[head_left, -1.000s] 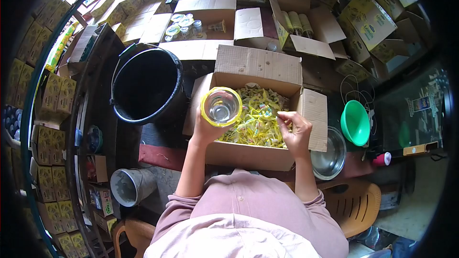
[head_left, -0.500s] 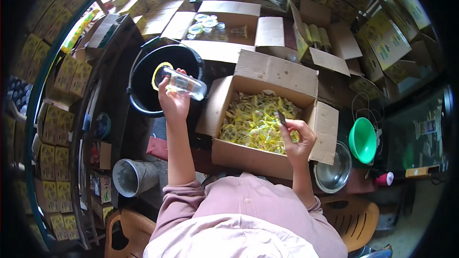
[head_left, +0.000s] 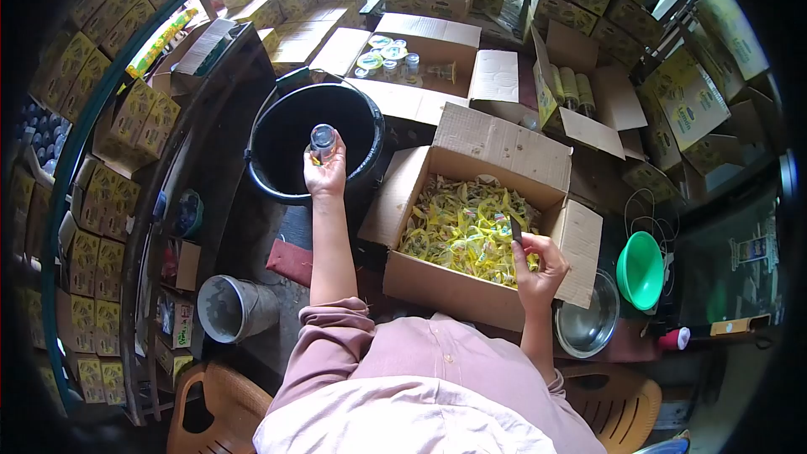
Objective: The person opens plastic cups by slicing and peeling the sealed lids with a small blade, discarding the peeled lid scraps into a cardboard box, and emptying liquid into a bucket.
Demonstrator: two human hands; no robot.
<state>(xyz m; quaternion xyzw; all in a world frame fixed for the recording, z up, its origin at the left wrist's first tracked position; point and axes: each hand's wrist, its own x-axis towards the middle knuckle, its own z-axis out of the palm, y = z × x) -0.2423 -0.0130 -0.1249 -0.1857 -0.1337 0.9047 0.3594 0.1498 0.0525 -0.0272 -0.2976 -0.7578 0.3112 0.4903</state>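
My left hand [head_left: 326,170] is closed around a clear plastic bottle [head_left: 323,139], raised over the near rim of a black bucket [head_left: 261,109]. The bottle's round end faces up toward me. A thin dark blade-like strip [head_left: 516,229] sticks up from my right hand [head_left: 540,271], pinched between thumb and fingers. That hand is over the right front side of an open cardboard box [head_left: 445,287]. Crumpled yellow and clear plastic scraps [head_left: 462,219] fill the box.
Behind stands an open carton [head_left: 403,101] with several lidded clear containers [head_left: 391,52]. To the right are a green bowl [head_left: 640,271] and a clear bowl [head_left: 588,319]. A grey bucket [head_left: 238,309] stands at left, near shelves of yellow cartons [head_left: 101,261].
The bottle has turned from lying sideways to end-up in my left hand. The yellow ring seen by it is no longer visible. The view has shifted slightly; my right hand still holds the strip.
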